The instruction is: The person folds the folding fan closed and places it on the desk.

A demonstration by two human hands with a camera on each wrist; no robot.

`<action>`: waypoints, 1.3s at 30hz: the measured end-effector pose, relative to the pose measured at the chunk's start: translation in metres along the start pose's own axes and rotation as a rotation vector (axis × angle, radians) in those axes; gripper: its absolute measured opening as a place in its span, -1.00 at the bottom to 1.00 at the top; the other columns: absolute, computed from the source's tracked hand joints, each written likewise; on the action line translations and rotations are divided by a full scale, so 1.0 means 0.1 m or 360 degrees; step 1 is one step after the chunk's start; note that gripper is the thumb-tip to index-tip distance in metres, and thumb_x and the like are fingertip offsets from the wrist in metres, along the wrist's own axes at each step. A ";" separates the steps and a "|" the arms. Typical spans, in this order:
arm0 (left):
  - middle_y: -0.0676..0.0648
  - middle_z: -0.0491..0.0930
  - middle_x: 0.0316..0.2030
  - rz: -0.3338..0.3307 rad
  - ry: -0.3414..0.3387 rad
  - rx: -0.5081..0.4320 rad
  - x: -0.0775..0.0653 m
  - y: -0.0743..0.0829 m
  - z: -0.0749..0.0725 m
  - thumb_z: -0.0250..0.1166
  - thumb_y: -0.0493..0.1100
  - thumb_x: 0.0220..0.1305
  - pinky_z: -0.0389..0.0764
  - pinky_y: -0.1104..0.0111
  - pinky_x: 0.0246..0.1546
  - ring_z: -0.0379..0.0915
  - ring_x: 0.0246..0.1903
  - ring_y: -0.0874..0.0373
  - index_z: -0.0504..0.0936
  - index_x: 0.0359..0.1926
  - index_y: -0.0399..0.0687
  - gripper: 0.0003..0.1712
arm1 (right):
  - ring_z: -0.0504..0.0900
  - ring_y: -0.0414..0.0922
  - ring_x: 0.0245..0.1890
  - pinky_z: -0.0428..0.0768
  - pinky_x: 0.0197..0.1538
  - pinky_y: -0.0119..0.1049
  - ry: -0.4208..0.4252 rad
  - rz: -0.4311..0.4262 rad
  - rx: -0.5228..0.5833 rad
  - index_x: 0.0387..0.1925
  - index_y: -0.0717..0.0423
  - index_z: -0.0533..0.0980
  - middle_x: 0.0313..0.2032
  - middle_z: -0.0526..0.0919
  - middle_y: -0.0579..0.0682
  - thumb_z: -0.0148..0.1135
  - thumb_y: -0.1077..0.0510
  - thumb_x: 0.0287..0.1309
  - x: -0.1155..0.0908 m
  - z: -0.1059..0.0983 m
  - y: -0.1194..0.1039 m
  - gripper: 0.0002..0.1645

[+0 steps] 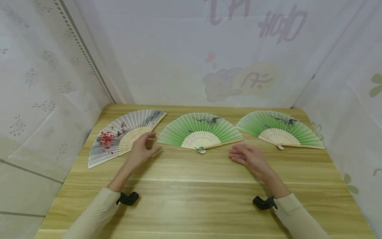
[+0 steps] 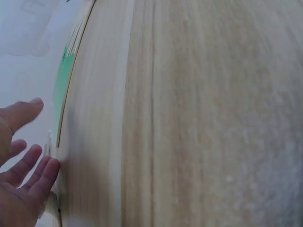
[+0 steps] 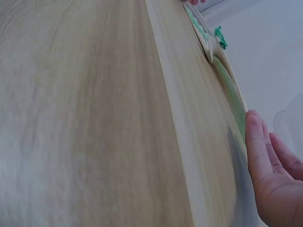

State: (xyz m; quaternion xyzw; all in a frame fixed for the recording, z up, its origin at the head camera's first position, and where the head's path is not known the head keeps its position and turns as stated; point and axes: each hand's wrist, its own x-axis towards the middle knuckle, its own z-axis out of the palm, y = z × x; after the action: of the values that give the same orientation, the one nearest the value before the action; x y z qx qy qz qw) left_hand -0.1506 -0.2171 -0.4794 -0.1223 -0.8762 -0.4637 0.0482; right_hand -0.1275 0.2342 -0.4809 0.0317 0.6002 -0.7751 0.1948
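Three spread folding fans lie along the far side of the table. On the left is a grey-white fan (image 1: pixel 134 121) with red blossoms. A green fan (image 1: pixel 203 124) with a dark branch lies in the middle, a green cord knotted at its pivot. Another green fan (image 1: pixel 280 126) is at the right. My left hand (image 1: pixel 141 150), thumb and fingers apart and holding nothing, hovers over the grey fan's lower ribs, close to the middle fan's left corner. My right hand (image 1: pixel 248 158) has its fingers together, empty, with fingertips right by the middle fan's right end.
The wooden table (image 1: pixel 185 205) has white printed cloth (image 1: pixel 167 59) hanging behind it and on both sides. A black wrist camera (image 1: pixel 128 198) is strapped at the left cuff, and another black camera (image 1: pixel 264 202) at the right cuff.
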 end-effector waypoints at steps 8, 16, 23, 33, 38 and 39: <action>-0.35 0.61 -0.03 -0.0095 -0.0063 0.0107 -0.01 0.07 0.02 0.52 -0.27 0.21 0.62 -0.01 -0.04 0.63 -0.11 -0.20 0.48 0.24 -0.43 -0.35 | 0.66 0.11 0.06 0.56 0.15 -0.06 -0.0009 0.0035 -0.0011 0.32 0.60 0.23 0.14 0.52 0.46 0.12 0.18 0.52 0.02 0.06 0.05 -0.39; -0.30 0.64 -0.09 -0.0169 -0.0071 0.0141 0.02 0.09 0.04 0.53 -0.24 0.20 0.65 0.04 -0.12 0.65 -0.16 -0.15 0.51 0.21 -0.45 -0.37 | 0.66 0.11 0.06 0.55 0.17 -0.06 -0.0040 0.0031 -0.0025 0.31 0.58 0.26 0.12 0.54 0.44 0.20 0.31 0.43 0.03 0.10 0.10 -0.41; -0.24 0.65 -0.17 -0.0231 -0.0079 0.0168 0.06 0.09 0.07 0.56 -0.20 0.17 0.64 0.13 -0.23 0.63 -0.24 -0.08 0.53 0.19 -0.43 -0.35 | 0.67 0.11 0.04 0.55 0.17 -0.06 -0.0048 0.0041 0.0014 0.30 0.60 0.25 0.09 0.56 0.43 0.17 0.39 0.42 0.03 0.13 0.12 -0.45; -0.07 0.66 -0.34 -0.0230 -0.0098 0.0235 0.11 0.02 0.09 0.57 -0.11 0.17 0.58 0.11 -0.20 0.61 -0.28 -0.02 0.58 0.13 -0.37 -0.38 | 0.67 0.11 0.04 0.55 0.16 -0.06 -0.0045 0.0077 0.0005 0.29 0.58 0.28 0.06 0.60 0.37 0.17 0.37 0.43 0.06 0.19 0.14 -0.47; -0.05 0.65 -0.36 -0.0256 -0.0083 0.0249 0.11 0.02 0.09 0.56 -0.09 0.18 0.56 0.13 -0.22 0.58 -0.30 0.00 0.58 0.14 -0.36 -0.38 | 0.66 0.10 0.05 0.55 0.16 -0.08 -0.0040 0.0099 -0.0011 0.29 0.57 0.29 0.07 0.60 0.36 0.18 0.35 0.44 0.07 0.22 0.14 -0.47; -0.05 0.65 -0.36 -0.0266 -0.0079 0.0253 0.11 0.02 0.10 0.56 -0.09 0.19 0.56 0.13 -0.23 0.58 -0.31 0.00 0.57 0.14 -0.36 -0.38 | 0.66 0.10 0.06 0.55 0.16 -0.08 -0.0039 0.0101 -0.0012 0.29 0.56 0.29 0.08 0.59 0.36 0.18 0.34 0.44 0.07 0.22 0.14 -0.47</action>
State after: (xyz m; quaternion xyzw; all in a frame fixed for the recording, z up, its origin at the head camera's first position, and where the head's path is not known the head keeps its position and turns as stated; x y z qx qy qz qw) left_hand -0.1603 -0.2062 -0.4809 -0.0561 -0.9183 -0.3919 -0.0027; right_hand -0.1255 0.2087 -0.4896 0.0405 0.5995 -0.7666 0.2266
